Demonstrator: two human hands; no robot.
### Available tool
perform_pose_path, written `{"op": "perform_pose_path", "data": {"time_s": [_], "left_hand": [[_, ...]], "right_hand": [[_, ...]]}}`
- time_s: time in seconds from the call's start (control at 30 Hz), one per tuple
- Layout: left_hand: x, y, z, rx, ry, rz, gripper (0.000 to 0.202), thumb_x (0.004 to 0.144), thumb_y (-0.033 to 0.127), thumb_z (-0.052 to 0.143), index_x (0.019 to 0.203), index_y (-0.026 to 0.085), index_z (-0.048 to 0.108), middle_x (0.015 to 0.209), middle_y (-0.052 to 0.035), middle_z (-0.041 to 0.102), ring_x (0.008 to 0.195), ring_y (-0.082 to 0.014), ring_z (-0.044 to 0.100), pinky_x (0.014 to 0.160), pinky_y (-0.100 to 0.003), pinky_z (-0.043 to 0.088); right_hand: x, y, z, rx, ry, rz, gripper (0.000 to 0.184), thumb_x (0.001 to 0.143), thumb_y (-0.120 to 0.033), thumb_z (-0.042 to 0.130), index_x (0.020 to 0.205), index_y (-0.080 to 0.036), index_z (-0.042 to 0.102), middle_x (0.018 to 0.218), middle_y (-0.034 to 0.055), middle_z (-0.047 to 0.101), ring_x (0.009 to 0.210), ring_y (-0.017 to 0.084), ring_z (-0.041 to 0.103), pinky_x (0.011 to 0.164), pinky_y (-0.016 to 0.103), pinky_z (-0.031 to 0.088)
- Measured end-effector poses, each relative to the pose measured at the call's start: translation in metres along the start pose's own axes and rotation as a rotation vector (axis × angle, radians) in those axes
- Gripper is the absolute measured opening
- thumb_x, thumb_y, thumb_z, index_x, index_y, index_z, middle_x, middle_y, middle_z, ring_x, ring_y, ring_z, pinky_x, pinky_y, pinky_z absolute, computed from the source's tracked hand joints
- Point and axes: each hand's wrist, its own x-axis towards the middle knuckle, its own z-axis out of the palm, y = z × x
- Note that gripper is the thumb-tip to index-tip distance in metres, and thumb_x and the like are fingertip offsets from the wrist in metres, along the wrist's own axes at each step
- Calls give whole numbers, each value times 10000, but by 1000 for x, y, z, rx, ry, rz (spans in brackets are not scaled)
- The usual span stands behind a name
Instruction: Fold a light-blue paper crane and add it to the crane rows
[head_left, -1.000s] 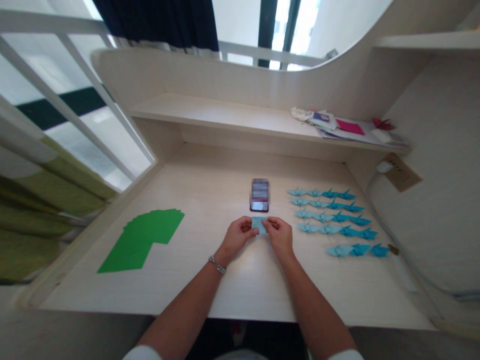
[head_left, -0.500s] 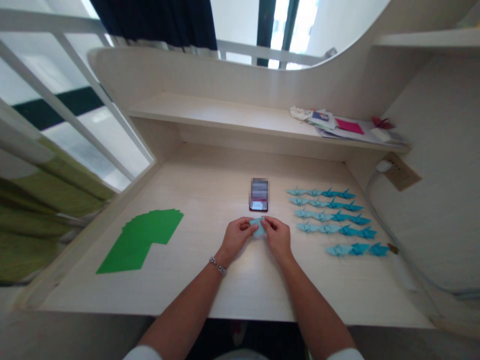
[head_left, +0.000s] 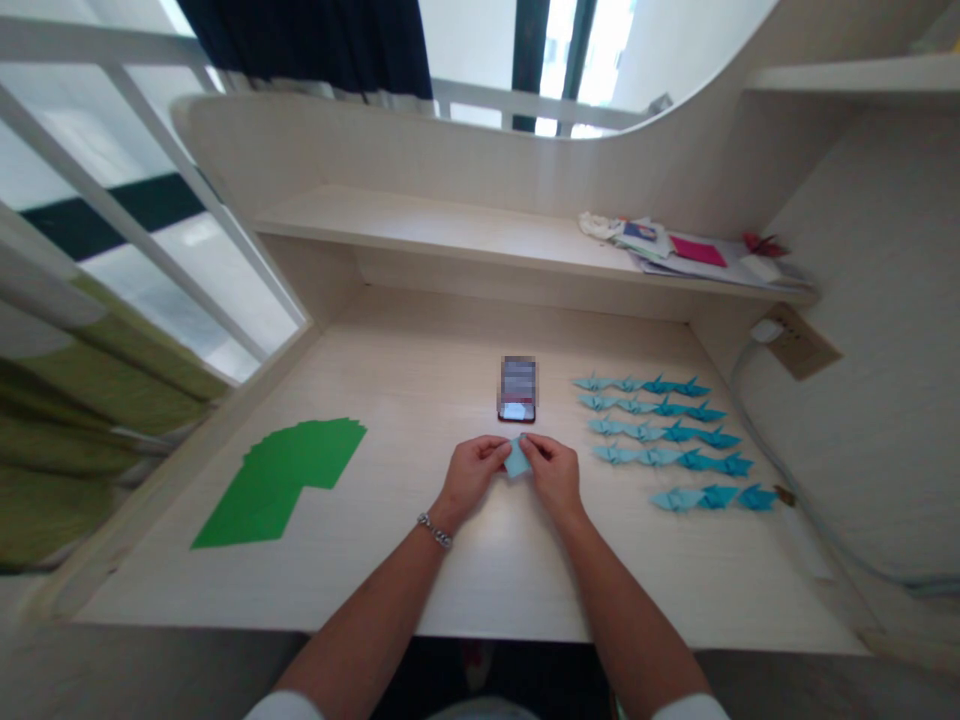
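Both left hand (head_left: 471, 477) and right hand (head_left: 553, 476) pinch folded pale-blue paper (head_left: 517, 460) between fingers, long axis pointing forward

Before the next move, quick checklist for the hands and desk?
1. Light blue folded paper pinched between left hand and right hand: ok.
2. Dark smartphone lying on the pale wood desk, apart from both hands: ok.
3. Rows of blue origami cranes apart from the right hand: ok.
4. Fanned stack of green paper sheets apart from the left hand: ok.
5. Creases on the light blue folded paper: cannot tell, too small.
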Motion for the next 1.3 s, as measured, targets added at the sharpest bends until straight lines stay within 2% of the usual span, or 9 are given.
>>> {"op": "perform_pose_path", "data": {"time_s": [0.3, 0.57, 0.77, 0.97, 1.17, 1.3], "left_hand": [[0, -2, -1, 32, -36, 10, 279, 717, 338, 683, 862, 99, 681, 771, -81, 695, 668, -156, 626, 647, -270, 497], [-1, 1, -1, 69, -50, -4, 273, 679, 335, 714, 819, 104, 682, 746, -72, 693, 655, -155, 623, 643, -269, 488], [-1, 5, 0, 114, -83, -45, 291, 650, 350, 736, 788, 100, 675, 662, -55, 674, 579, -134, 592, 567, -241, 466], [-1, 3, -1, 111, -16, -2, 293, 664, 374, 719, 760, 101, 674, 681, -68, 680, 601, -147, 605, 576, -248, 470], [1, 4, 0, 146, -42, 52, 280, 713, 378, 673, 776, 105, 683, 723, -74, 685, 648, -158, 614, 612, -262, 483], [1, 0, 0, 198, 11, 107, 271, 730, 378, 653, 766, 110, 678, 712, -63, 678, 637, -149, 608, 603, -253, 478]], "right_hand": [[2, 5, 1, 51, 0, 43, 246, 707, -344, 657, 859, -164, 730, 827, 64, 724, 757, 211, 654, 721, 320, 510], [7, 14, -1, 49, -30, 76, 203, 701, -328, 636, 777, -157, 715, 724, 36, 696, 668, 180, 610, 637, 285, 479], [6, 14, -1, 66, -111, 72, 181, 699, -315, 636, 734, -153, 709, 676, 25, 675, 630, 163, 584, 605, 271, 461], [7, 17, 1, 175, -150, 145, 263, 635, -355, 701, 783, -138, 705, 731, 60, 698, 649, 183, 620, 617, 297, 498], [6, 15, -3, 149, -165, 176, 303, 589, -374, 741, 764, -132, 694, 686, 65, 692, 596, 181, 620, 554, 284, 502], [4, 11, -2, 188, -167, 208, 342, 584, -378, 750, 815, -136, 676, 622, 38, 669, 546, 163, 606, 528, 272, 497]]}}
